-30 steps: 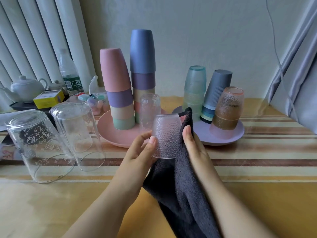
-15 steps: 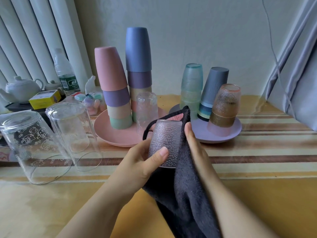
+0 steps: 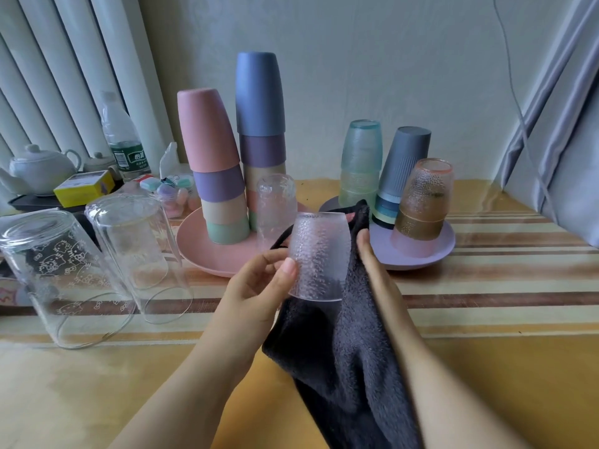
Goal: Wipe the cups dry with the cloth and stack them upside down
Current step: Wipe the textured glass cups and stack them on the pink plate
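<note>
Wall: pale wall behind the table, a thin cord hanging down it on the right.
Blinds: white vertical slats on the left; grey curtain on the right.
Table: yellow top with a striped runner across the middle.
Cloth: dark grey cloth hangs from the right hand down over the near table.
Plates: pink plate with two tall stacks of upside-down coloured cups; lilac plate with three shorter stacks.
Clear glasses: two large glasses upside down at left.
Clutter: teapot, water bottle and yellow box at far left.
Held cup: dimpled clear cup, bottom up, in the air in front of the plates.
Left hand: left hand pinches the cup's side, thumb on the dimpled wall.
Right hand: right hand presses the cloth against the cup's right side, fingers straight.
Change: over the last second the cup has dropped a little and the left thumb has slid further round its front; a cloth loop now shows behind the cup.
</note>
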